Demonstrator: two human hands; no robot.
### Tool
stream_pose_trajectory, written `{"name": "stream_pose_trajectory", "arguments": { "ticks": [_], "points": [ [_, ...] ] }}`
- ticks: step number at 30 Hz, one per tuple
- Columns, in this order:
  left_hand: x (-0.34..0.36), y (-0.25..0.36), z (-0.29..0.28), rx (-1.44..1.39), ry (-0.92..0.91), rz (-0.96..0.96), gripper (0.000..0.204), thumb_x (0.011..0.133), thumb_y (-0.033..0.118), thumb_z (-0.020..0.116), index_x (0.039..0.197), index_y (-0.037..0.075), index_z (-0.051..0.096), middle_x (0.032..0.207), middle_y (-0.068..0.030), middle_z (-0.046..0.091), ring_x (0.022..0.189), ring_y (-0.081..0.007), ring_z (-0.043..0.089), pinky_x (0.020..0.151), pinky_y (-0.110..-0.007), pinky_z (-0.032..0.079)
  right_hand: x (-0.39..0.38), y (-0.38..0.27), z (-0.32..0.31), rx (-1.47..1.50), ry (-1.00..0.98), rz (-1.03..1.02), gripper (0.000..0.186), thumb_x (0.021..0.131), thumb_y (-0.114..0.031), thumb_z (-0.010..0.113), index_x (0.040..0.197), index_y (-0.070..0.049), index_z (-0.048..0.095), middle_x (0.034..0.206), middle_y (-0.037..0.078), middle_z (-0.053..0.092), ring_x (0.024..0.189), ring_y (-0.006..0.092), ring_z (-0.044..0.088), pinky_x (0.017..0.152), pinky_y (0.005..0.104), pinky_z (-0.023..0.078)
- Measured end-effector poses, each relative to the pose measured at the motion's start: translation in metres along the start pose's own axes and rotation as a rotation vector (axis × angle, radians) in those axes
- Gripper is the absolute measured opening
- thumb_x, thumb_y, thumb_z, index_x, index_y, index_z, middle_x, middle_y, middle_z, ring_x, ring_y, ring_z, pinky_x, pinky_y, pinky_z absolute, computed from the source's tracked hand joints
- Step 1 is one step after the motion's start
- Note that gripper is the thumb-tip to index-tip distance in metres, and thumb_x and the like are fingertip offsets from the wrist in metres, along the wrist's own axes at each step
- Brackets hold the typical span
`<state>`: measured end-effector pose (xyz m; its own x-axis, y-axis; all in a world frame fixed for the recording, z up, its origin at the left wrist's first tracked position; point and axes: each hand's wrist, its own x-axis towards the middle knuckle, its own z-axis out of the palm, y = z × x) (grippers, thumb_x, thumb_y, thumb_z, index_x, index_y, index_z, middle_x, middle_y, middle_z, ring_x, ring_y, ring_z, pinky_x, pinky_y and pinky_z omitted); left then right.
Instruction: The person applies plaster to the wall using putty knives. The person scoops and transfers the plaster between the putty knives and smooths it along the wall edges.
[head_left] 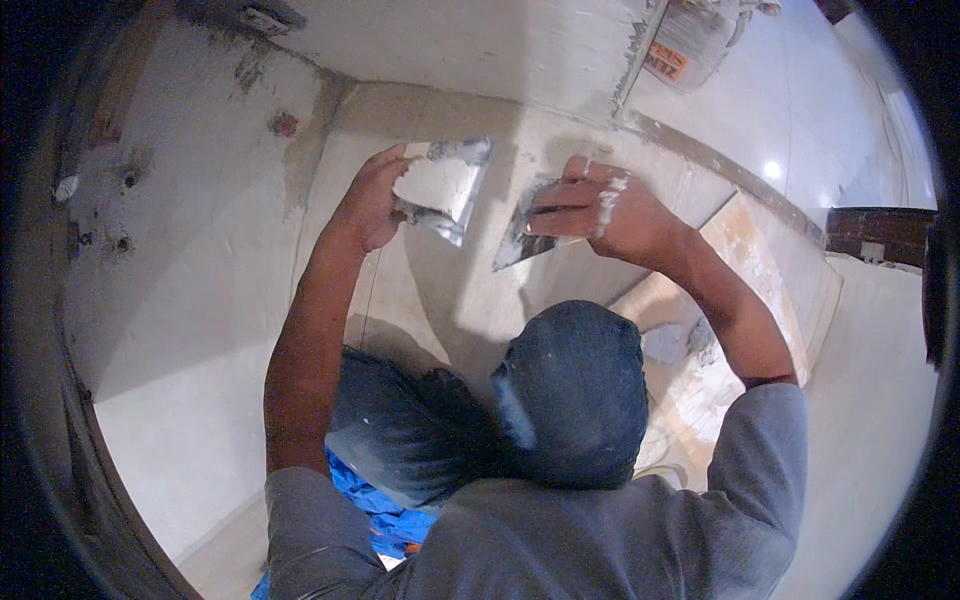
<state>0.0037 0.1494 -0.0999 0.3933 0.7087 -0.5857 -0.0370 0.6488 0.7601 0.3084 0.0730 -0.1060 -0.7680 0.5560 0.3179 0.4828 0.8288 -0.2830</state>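
Note:
My left hand (pixel 372 205) grips a wide, flat putty knife (pixel 472 195), its metal blade carrying a broad patch of white putty (pixel 440 183). To its right, my right hand (pixel 635 215) is closed around a second putty knife (pixel 515 240), whose blade is tilted and smeared. White paste streaks the back of that hand's fingers. Both blades are apart from each other, in front of the pale wall surface (pixel 400 110). The handles are mostly hidden by my fingers, and I cannot tell whether the right blade touches the wall.
On the right leans a wooden board (pixel 740 250) with white smears. A transparent plastic package (pixel 695 50) with an orange label is at the upper right. The left wall has several holes (pixel 128 178). Blue fabric (pixel 395 515) lies beside my denim-covered legs (pixel 400 430).

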Motion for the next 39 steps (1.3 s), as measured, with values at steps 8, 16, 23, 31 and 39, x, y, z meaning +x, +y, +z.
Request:
{"name": "stream_pose_trajectory", "arguments": {
  "ticks": [8,16,23,31,39],
  "points": [
    [-0.013,-0.008,0.034,0.281,0.141,-0.066,0.067,0.09,0.018,0.053,0.141,-0.009,0.018,0.122,-0.0203,0.051,0.103,-0.0252,0.059,0.078,-0.037,0.052,0.024,-0.007,-0.005,-0.025,0.142,-0.005,0.035,0.077,-0.017,0.057,0.11,-0.029,0.064,0.11,-0.005,0.061,0.099,0.0229,0.056,0.079,0.0346,0.051],
    [-0.014,-0.009,0.028,0.21,0.152,-0.073,0.071,0.088,0.02,0.06,0.142,-0.006,0.022,0.135,-0.0186,0.044,0.123,-0.0264,0.045,0.098,-0.041,0.041,0.018,-0.006,0.005,-0.02,0.054,-0.014,0.033,0.079,-0.018,0.055,0.11,-0.027,0.064,0.109,-0.004,0.06,0.101,0.0235,0.054,0.082,0.0362,0.049],
    [-0.008,-0.025,0.034,0.087,0.277,-0.072,0.051,0.088,0.019,0.058,0.132,0.0,0.041,0.119,-0.0114,0.053,0.108,-0.0206,0.054,0.085,-0.043,0.048,0.01,-0.003,0.005,0.029,0.103,0.018,0.036,0.072,-0.01,0.059,0.105,-0.023,0.065,0.104,-0.003,0.061,0.096,0.0228,0.054,0.081,0.0348,0.049],
    [0.033,-0.082,-0.01,0.142,0.018,0.13,0.038,0.092,0.017,0.052,0.126,0.003,0.045,0.116,-0.0121,0.058,0.104,-0.0229,0.059,0.088,-0.036,0.051,0.038,0.004,-0.031,0.021,0.086,0.047,0.031,0.067,-0.002,0.061,0.094,-0.016,0.068,0.088,0.001,0.058,0.089,0.0225,0.055,0.078,0.0354,0.048],
    [0.016,-0.061,0.007,-0.487,-0.198,-0.129,0.027,0.094,0.018,0.046,0.114,0.001,0.055,0.106,-0.0103,0.063,0.099,-0.0176,0.062,0.082,-0.03,0.054,0.04,0.022,-0.064,0.343,-0.028,-0.029,0.027,0.072,0.007,0.06,0.096,-0.006,0.065,0.089,0.005,0.059,0.088,0.0241,0.055,0.081,0.0362,0.047]
  ]
}}
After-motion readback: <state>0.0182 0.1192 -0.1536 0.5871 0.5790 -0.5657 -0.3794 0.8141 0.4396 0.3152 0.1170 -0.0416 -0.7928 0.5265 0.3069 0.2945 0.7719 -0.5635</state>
